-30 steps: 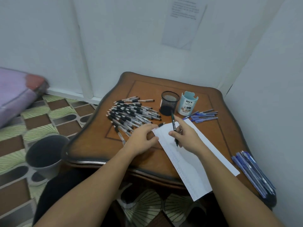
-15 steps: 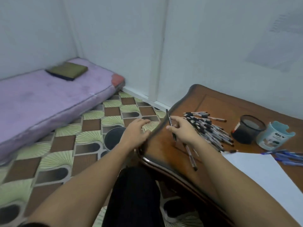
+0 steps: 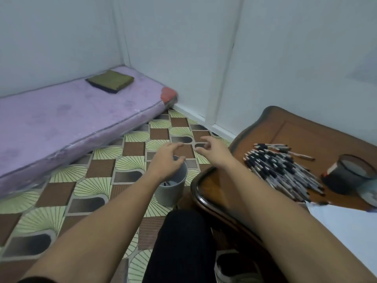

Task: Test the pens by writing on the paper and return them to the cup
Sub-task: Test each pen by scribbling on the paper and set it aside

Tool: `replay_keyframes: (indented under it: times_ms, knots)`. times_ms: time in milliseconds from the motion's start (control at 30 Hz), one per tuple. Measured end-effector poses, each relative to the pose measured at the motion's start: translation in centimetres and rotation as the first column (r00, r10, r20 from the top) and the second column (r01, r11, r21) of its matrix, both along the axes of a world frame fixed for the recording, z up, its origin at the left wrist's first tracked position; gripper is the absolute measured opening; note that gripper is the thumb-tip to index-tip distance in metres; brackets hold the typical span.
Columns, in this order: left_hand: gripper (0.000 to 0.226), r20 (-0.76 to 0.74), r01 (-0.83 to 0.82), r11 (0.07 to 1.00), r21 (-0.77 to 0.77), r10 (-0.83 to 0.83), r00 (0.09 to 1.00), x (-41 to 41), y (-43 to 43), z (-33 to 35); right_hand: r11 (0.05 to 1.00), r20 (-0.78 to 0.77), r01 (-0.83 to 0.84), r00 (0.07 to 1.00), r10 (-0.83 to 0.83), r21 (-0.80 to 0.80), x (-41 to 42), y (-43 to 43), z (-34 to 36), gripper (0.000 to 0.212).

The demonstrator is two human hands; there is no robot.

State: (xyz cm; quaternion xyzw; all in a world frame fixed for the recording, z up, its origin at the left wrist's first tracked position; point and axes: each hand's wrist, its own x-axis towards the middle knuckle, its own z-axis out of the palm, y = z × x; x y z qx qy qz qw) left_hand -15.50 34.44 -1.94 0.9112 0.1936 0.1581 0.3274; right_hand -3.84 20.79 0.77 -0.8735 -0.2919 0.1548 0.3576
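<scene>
1. Pens (image 3: pixel 285 170): a loose pile of dark-capped ones lies on the table (image 3: pixel 306 129), to the right of the cup (image 3: pixel 173 190). One dark shaft shows low inside the cup.
2. Cup: grey and upright on the tiled floor, just beside the table's edge.
3. Left hand (image 3: pixel 165 160): palm down over the cup's far rim. Its fingers are straight and close together, reaching past the rim, and they pinch nothing. Whether the thumb touches the rim cannot be told.
4. Right hand (image 3: pixel 214 148): above and to the right of the cup, over the floor. Its fingers are loosely curled and apart, and they hold nothing.
5. Paper (image 3: pixel 346 231): on the table, well to the right of the cup. A mesh holder (image 3: pixel 346 176) stands right of the cup, beyond the pile.
6. Step in hand (judged): one pen is in the cup and both hands are free, so the next pen should be fetched from the pile.
7. Method:
   - Lift a single pen from the edge of the pile nearest the cup, so the rest do not roll.
   - Scribble on the paper until ink shows.
   - Release the pen tip-down above the middle of the cup's mouth.
   - Let the left hand steady the cup's wall rather than cover its opening.
</scene>
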Motion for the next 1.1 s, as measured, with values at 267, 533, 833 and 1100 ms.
replay_keyframes:
  times_ms: [267,533,833,1100]
  knots:
    - [0.047,0.059,0.214,0.977,0.019,-0.215,0.975,4.6,-8.2,1.1,0.991,0.123,0.131,0.984,-0.130,0.004,1.1,-11.3,1.0,0.049]
    - [0.046,0.037,0.514,0.857,0.034,-0.516,0.856,8.9,-22.8,1.0,0.924,0.187,0.380,0.912,-0.366,-0.048,0.9,-28.7,1.0,0.047]
    - [0.044,-0.083,0.679,0.725,0.115,-0.674,0.734,9.5,-32.2,-1.5,0.735,0.218,0.659,0.750,-0.625,-0.159,1.5,-43.0,-2.2,0.035]
    - [0.056,-0.185,0.739,0.638,0.218,-0.716,0.673,8.6,-33.4,-3.7,0.576,0.329,0.749,0.662,-0.673,-0.328,5.2,-47.9,-5.1,0.042]
